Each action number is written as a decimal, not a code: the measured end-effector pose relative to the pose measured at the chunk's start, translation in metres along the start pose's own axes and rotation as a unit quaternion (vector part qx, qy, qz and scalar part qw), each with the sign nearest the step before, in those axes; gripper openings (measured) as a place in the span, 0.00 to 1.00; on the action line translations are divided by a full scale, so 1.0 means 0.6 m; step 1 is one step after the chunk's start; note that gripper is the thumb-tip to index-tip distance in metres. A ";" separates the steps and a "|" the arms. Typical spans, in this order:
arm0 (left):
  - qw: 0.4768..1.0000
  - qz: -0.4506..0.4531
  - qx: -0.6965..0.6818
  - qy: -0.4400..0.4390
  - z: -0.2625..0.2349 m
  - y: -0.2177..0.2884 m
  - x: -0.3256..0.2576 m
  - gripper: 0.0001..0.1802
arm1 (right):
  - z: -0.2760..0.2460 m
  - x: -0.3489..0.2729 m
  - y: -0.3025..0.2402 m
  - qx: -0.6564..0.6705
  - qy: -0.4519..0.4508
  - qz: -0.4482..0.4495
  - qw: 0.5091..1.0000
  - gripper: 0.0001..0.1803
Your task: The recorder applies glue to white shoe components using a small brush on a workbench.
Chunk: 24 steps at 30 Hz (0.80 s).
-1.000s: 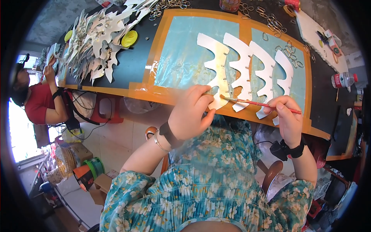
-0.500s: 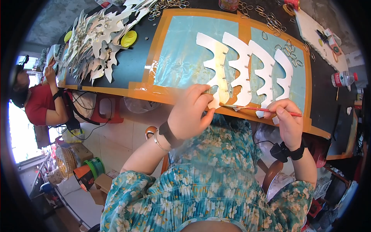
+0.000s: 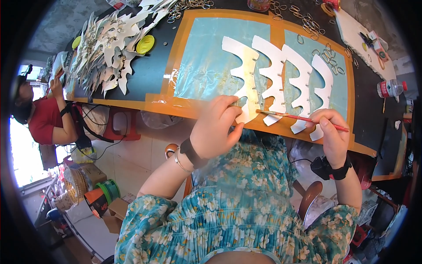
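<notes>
My right hand (image 3: 330, 132) grips a thin red-handled paintbrush (image 3: 299, 117) whose bristles touch the lower right edge of the leftmost scalloped white piece (image 3: 246, 72). That piece has a yellowish wet-looking coat over much of its lower part. My left hand (image 3: 218, 125) holds the same piece's lower left end between thumb and fingers; the fingertips partly cover it. Three similar pieces lie beside it to the right, the middle one (image 3: 301, 79) among them, with small notches along their edges. All rest on a light blue sheet (image 3: 206, 53) bordered by orange-brown tape.
A heap of pale cut pieces (image 3: 110, 48) and a yellow lid (image 3: 145, 44) lie at far left. Several metal rings (image 3: 310, 24) scatter across the far right. A red-capped bottle (image 3: 391, 89) and a white board (image 3: 360, 39) sit rightward. Another person in red (image 3: 50, 119) works at left.
The brush and my right hand have shifted slightly right and up along the piece's edge. My left hand stays in place.
</notes>
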<state>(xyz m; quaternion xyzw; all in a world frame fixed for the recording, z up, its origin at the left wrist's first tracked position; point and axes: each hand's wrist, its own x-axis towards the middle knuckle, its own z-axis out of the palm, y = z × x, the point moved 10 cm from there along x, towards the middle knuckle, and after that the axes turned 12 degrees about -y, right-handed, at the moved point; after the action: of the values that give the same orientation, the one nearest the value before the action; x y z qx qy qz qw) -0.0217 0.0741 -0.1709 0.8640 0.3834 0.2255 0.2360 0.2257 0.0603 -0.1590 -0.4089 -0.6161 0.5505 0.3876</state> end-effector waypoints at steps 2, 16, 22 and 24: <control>1.000 0.002 0.001 -0.001 0.000 0.001 0.001 0.17 | -0.002 0.000 -0.003 -0.007 0.004 -0.010 1.000 0.11; 1.000 0.001 0.000 0.001 0.000 0.000 0.001 0.17 | 0.028 0.003 -0.027 -0.037 -0.021 -0.068 0.997 0.10; 1.000 0.001 0.002 0.000 -0.002 0.001 0.002 0.16 | 0.037 -0.006 -0.023 -0.058 -0.050 -0.031 0.997 0.09; 1.000 0.001 0.001 0.000 -0.001 0.000 0.001 0.16 | 0.038 -0.006 -0.023 -0.058 -0.055 -0.035 0.996 0.09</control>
<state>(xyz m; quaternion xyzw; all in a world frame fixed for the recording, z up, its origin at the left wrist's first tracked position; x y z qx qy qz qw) -0.0215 0.0748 -0.1700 0.8647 0.3827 0.2253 0.2347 0.2047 0.0481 -0.1475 -0.3778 -0.6815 0.5215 0.3476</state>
